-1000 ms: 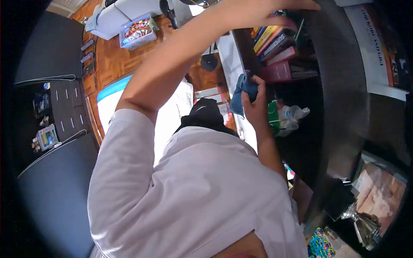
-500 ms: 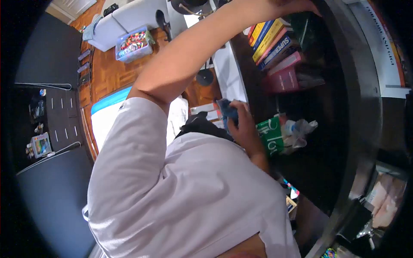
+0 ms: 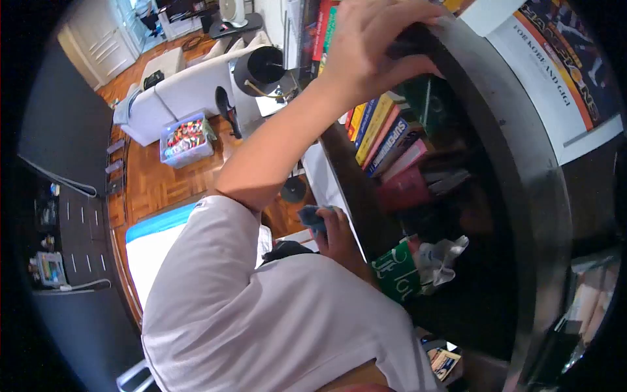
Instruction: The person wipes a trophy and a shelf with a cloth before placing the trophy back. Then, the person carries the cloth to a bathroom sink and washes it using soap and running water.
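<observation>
Apparently crumpled, blue-grey cloth (image 3: pixel 311 218) is pinched in the right hand (image 3: pixel 337 236); the left hand (image 3: pixel 373 42) grips dark shelving (image 3: pixel 532 176).

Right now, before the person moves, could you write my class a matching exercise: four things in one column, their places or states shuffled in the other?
Things
1. Right hand
2. Storage tub
3. Left hand
4. Green bag

Places and states
A. On the wooden floor, full of colourful pieces
B. At the curved edge of the dark shelf unit
C. Inside the dark shelf unit, beside crumpled clear plastic
D. Holding a blue cloth

Right pairs: 1-D, 2-A, 3-B, 4-C
</observation>
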{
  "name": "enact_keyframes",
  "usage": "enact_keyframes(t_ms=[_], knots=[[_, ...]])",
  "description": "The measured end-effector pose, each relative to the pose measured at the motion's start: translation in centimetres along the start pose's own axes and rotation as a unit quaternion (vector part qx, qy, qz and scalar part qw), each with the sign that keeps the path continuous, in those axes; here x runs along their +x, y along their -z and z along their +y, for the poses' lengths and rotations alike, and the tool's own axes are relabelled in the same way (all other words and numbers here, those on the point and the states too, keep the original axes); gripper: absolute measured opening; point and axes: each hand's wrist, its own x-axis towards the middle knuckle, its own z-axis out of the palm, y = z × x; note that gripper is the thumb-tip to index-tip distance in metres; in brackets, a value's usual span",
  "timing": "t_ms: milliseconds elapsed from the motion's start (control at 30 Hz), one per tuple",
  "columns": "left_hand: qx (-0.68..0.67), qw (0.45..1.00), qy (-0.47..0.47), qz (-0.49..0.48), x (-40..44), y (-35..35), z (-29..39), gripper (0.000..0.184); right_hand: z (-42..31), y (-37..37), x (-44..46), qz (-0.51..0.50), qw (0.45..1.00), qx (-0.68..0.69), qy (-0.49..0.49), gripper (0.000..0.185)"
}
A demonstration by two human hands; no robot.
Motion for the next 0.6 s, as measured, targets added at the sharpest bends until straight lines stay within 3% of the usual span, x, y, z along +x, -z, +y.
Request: enact_keyframes(t_ms=[100,133,233,367,600], knots=[[-0.062,0.998,0.001,0.006,-0.2,-0.5,-1.0,0.053,-1.1,0.2,1.0,0.007,1.0,0.008,-0.006,0.043],[-0.088,0.995,0.016,-0.031,0.3,0.0,-0.8,0.051,-1.1,0.2,1.4,0.014,1.0,0.003,-0.001,0.043],[-0.028,0.999,-0.018,-0.023,-0.4,0.1,-1.3,0.05,-0.8,-1.2,2.1,0.033,0.999,0.003,-0.006,0.043],[-0.103,0.993,-0.031,0.05,-0.8,-1.0,-1.9,0.046,0.9,-5.6,2.1,0.048,0.998,0.031,0.009,0.043],[-0.099,0.992,-0.063,0.043,-0.7,-0.8,-2.7,0.038,4.8,-10.1,2.8,0.063,0.996,0.059,-0.014,0.042]])
